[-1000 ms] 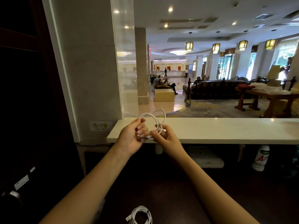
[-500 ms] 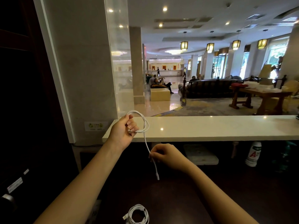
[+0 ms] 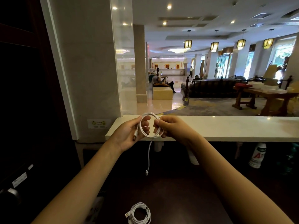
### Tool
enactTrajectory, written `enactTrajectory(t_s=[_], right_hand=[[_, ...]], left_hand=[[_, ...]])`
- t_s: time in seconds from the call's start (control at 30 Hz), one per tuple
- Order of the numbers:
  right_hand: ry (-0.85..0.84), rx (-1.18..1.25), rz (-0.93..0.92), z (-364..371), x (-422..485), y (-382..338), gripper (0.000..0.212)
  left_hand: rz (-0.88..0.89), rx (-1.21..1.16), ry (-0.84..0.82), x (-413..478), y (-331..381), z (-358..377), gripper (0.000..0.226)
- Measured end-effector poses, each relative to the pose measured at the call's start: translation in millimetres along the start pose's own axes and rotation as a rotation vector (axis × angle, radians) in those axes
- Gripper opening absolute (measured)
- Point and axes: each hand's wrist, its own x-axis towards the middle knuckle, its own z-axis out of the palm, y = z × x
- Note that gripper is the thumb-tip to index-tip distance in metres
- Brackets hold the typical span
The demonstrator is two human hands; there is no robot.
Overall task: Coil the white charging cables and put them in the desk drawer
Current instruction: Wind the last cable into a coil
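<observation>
Pinching cable [image 3: 148, 156] both sides: left hand [image 3: 127, 136] on loop's left, right hand [image 3: 173, 128] on its right. Loop upright; tail hangs down past counter [image 3: 226, 129] edge, above desk [image 3: 186, 199].

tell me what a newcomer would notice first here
Dead centre, the left hand and right hand hold a half-coiled white cable before the white counter, its loose end dangling. A second cable, already coiled, lies on the dark desk at the bottom edge. Beyond the counter, a bright lobby with hanging lanterns fills the background.
</observation>
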Motion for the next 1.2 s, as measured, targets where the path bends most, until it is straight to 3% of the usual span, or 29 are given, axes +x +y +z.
enactTrajectory(t_s=[0.17, 0.33, 0.37, 0.43, 0.5, 0.6, 0.7, 0.83, 1.03, 1.2], right_hand=[[0.021, 0.069, -0.02, 2, 4, 5, 0.023], [0.075, 0.125, -0.053, 0, 5, -2, 0.022], [0.084, 0.138, -0.058, 1, 5, -2, 0.022], [0.096, 0.159, -0.061, 5, 7, 0, 0.022], [0.084, 0.163, -0.049, 14, 9, 1, 0.022], [0.113, 0.188, -0.021, 16, 7, 5, 0.022], [0.179, 0.264, 0.031, 15, 4, 10, 0.02], [0.216, 0.313, 0.11, 12, 2, 13, 0.02], [0.189, 0.321, 0.148, 18, 1, 10, 0.022], [0.155, 0.305, 0.15, 15, 1, 8, 0.022]], left_hand=[[-0.059, -0.072, 0.029, -11, -8, -15, 0.035], [0.021, -0.021, 0.482, -32, -47, -34, 0.022], [0.005, 0.02, 0.482, -41, -58, -32, 0.023], [-0.122, 0.009, 0.324, -52, -75, -22, 0.029], [-0.22, -0.196, 0.17, -51, -79, -17, 0.035], [-0.081, -0.596, 0.148, -39, -69, -15, 0.034], [0.06, -0.701, 0.163, -37, -60, -25, 0.03], [0.153, -0.495, 0.236, -43, -52, -28, 0.025], [0.58, 0.148, 0.495, -52, -35, -15, 0.022], [0.598, 0.46, 0.534, -36, -8, -23, 0.029]])
